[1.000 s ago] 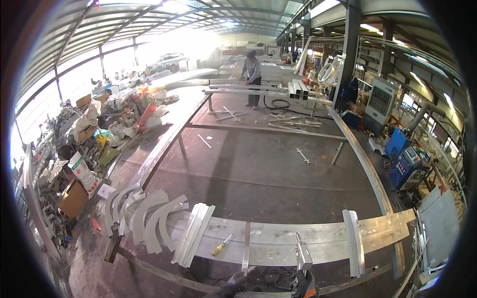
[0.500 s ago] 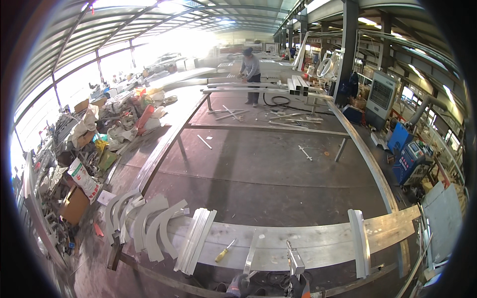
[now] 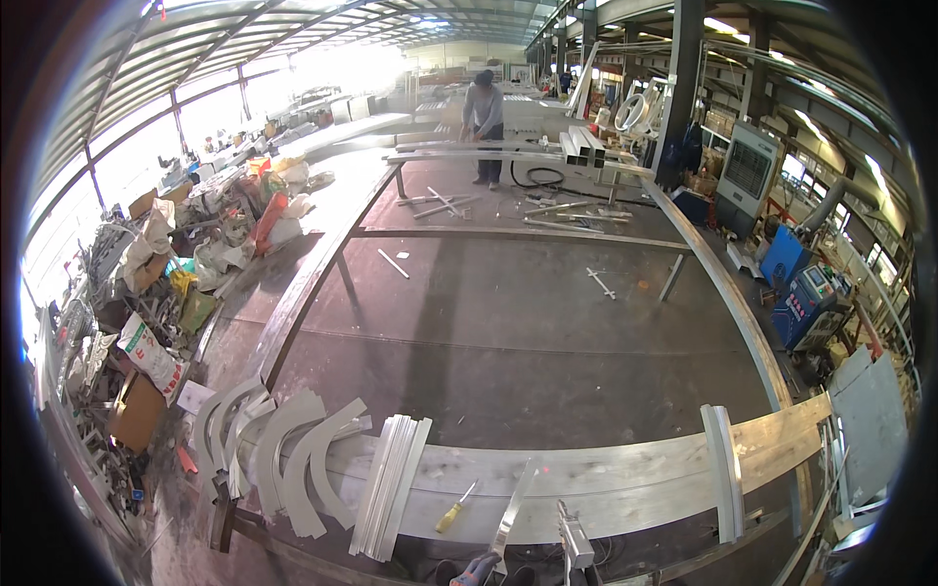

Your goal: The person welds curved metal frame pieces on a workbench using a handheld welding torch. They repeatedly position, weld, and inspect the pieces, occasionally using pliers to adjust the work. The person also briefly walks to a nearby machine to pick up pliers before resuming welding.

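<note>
Compared with the earlier frames, the metal strip (image 3: 514, 500) is tilted farther to the right, and the metal-headed tool (image 3: 575, 539) sits closer to the near edge of the plank (image 3: 625, 476). The strip, flat, narrow and bright silver, overlaps that near edge at mid-length, its lower end gripped by the left hand (image 3: 476, 568); the right hand (image 3: 583, 577), behind the tool, is mostly cut off, so its grip cannot be determined. A yellow-handled screwdriver (image 3: 456, 507) lies left of the strip, with profile bundles (image 3: 391, 488) crossing the plank on both sides and curved grey pieces (image 3: 319, 467) at its left end.
</note>
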A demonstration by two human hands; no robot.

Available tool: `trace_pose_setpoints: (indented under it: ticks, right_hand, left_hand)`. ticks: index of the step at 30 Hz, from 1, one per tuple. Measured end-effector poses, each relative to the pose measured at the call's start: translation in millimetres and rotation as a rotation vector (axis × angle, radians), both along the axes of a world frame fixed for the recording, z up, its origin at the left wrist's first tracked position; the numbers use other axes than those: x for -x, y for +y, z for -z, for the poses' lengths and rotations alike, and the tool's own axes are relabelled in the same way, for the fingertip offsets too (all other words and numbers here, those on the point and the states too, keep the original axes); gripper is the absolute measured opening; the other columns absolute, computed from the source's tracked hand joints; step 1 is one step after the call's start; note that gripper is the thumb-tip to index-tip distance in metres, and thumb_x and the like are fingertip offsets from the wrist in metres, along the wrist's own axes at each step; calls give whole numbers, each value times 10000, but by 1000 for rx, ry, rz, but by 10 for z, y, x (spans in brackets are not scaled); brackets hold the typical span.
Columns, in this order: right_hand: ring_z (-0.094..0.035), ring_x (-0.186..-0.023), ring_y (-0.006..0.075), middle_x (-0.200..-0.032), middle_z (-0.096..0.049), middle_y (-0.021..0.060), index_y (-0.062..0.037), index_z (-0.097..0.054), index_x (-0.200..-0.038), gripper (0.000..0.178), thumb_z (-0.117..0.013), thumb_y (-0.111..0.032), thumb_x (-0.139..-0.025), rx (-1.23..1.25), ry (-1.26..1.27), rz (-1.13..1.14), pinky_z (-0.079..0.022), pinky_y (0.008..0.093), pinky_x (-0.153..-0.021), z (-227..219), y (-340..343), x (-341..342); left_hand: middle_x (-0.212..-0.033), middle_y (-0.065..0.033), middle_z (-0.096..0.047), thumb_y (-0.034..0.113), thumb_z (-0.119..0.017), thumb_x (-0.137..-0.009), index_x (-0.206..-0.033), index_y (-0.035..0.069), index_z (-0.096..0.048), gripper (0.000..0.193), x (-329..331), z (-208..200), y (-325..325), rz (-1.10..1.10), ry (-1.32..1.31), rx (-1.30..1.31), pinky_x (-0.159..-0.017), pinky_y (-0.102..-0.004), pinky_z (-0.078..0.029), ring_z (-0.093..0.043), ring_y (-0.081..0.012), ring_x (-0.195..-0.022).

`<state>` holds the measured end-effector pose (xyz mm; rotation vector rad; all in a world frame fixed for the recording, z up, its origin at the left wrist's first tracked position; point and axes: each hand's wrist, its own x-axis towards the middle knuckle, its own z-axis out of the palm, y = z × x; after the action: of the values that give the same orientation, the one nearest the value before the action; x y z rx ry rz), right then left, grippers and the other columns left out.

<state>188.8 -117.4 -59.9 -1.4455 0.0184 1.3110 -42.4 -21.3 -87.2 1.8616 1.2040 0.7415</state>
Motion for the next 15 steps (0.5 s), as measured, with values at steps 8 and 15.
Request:
trace_pose_setpoints:
  ticks: [8, 15]
  right_hand:
    - [-459, -406, 141, -571, -501, 51, -225, -552, -1283, 281, -541, -422, -1083, 138, -66, -149, -363, 296, -349, -38, 42, 167]
    - [-486, -468, 158, -681, -548, 79, -129, -575, -1242, 426, -530, -510, -1057, 104, -143, -122, -387, 286, -416, 251, 32, 136]
  left_hand:
    - [-1244, -180, -660, 268, -761, -778, -1258, 69, -619, 539, -21, -195, 211, 50, 163, -257, -1031, -512, -455, -590, -396, -1199]
    - [-1353, -175, -610, 98, -714, -905, -1267, 86, -619, 375, -283, -187, 204, -55, -670, 420, -1094, -510, -432, -573, -342, -1273]
